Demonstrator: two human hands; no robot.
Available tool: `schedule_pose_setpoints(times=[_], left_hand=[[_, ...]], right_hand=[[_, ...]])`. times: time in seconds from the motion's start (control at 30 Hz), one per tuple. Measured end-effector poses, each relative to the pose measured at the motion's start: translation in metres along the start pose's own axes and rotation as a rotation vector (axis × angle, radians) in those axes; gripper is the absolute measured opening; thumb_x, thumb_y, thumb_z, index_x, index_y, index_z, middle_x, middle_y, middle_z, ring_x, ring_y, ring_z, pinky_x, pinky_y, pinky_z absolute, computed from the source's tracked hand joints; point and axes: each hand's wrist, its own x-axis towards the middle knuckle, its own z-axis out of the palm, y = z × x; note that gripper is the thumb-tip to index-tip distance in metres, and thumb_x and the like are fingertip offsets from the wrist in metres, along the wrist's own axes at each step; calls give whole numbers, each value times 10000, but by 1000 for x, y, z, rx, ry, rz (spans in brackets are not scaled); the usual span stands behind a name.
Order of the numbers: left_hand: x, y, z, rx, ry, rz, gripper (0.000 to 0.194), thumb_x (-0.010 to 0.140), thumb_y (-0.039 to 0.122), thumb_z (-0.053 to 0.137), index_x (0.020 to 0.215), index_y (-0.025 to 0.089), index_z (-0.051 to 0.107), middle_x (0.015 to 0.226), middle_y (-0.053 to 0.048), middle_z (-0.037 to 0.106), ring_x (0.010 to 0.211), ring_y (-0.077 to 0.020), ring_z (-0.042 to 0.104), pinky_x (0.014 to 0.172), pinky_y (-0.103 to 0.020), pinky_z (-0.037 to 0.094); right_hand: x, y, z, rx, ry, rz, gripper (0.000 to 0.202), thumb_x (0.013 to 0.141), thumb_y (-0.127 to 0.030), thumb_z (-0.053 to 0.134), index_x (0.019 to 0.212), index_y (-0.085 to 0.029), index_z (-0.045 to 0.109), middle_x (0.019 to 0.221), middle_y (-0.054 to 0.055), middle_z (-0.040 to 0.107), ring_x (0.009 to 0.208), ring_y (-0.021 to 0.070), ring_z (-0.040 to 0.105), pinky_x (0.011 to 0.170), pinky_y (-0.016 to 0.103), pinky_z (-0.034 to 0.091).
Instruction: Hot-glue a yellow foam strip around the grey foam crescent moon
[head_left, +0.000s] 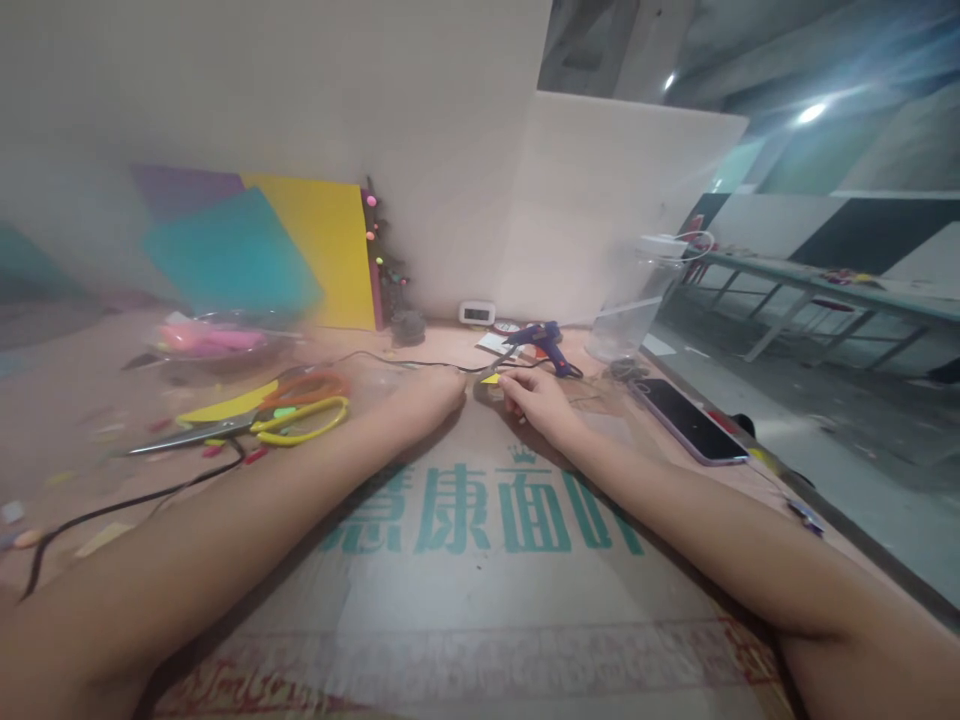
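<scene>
My right hand [536, 397] is closed in a pinch on a small yellow piece [490, 379], probably paper or foam, at the far middle of the table. My left hand [442, 388] is just left of it, with a narrow gap between the two. Its fingers look closed, and whatever they hold is hidden. Right behind my right hand is a dark blue glue gun [546, 348], its nozzle toward the left. A black cable [375, 357] runs behind my left hand. Scissors with orange and yellow handles [300, 418] lie beside my left forearm.
A phone [690, 420] lies near the right table edge. At the back stand a small white clock [476, 313] and a clear jug [626, 305]. Coloured sheets [311, 250] lean on the left wall, near a bowl of pink pieces [217, 338]. Scraps litter the left side.
</scene>
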Motion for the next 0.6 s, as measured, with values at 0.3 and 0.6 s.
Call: schedule_pose_setpoints(times=[0.3,0.6], left_hand=[[-55,27,2,-329,-249,200,725,944,563,314,1514,117,266,1604,-148,185,1484,-285,173,1194,-444,194],[-35,27,2,-310,-187,116,811,904,660,322,1489,99,331,1597,-185,171,1479,-338,160,1191,-512,168]], right_hand=[[2,3,-1,13,-16,-1,272,831,-423,532,746,-176,609,534,-43,475,486,104,416,453,223,309],[3,0,-6,45,25,-22,288,831,-434,533,683,-187,535,526,-50,454,477,95,401,464,225,311]])
